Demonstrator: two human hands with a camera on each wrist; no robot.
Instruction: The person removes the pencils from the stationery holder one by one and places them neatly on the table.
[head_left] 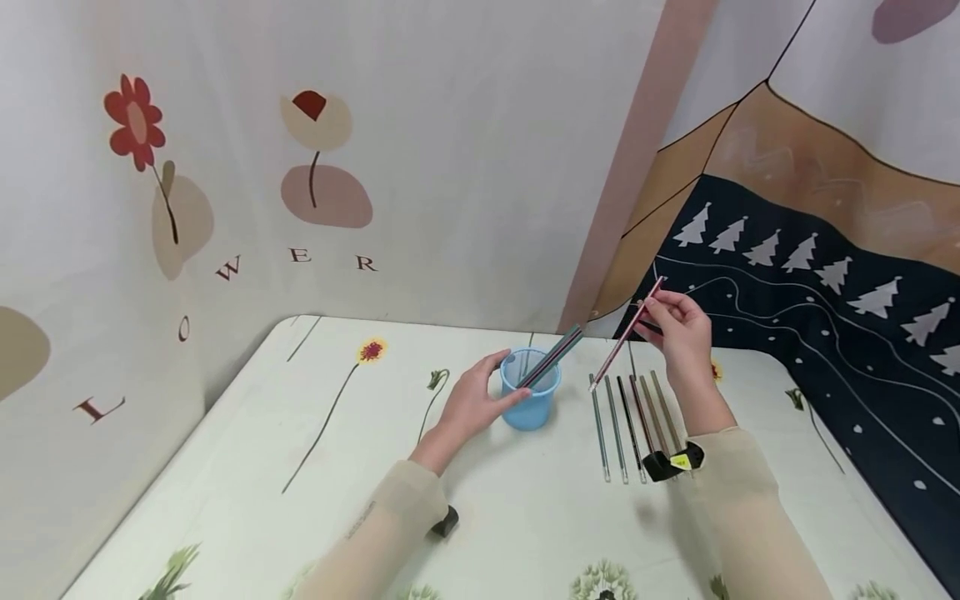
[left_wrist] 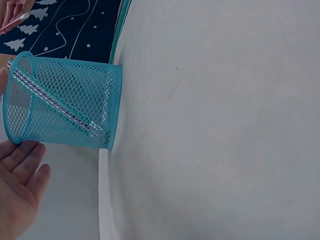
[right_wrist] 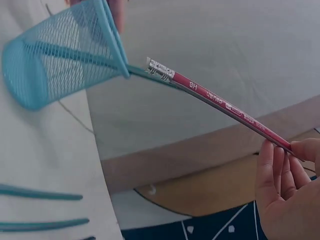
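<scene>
A light-blue mesh pencil cup (head_left: 527, 414) stands on the table, and my left hand (head_left: 467, 406) holds it near the rim between thumb and fingers. Several dark and green pencils (head_left: 555, 354) lean inside it, their upper ends sticking out to the right. To the right of the cup, in the air, my right hand (head_left: 682, 343) pinches a red pencil (right_wrist: 220, 104) close to one end. Its silver eraser end points down toward the cup side. Below that hand, a row of pencils (head_left: 617, 429) lies on the tabletop, partly covered by the right wrist.
A white flower-print cloth (head_left: 247, 500) covers the table. Behind it hangs a pale printed curtain (head_left: 450, 167); dark fabric with white trees (head_left: 825, 333) hangs at the right. Black wrist cameras sit on both wrists, the right one (head_left: 660, 467) above the pencil row.
</scene>
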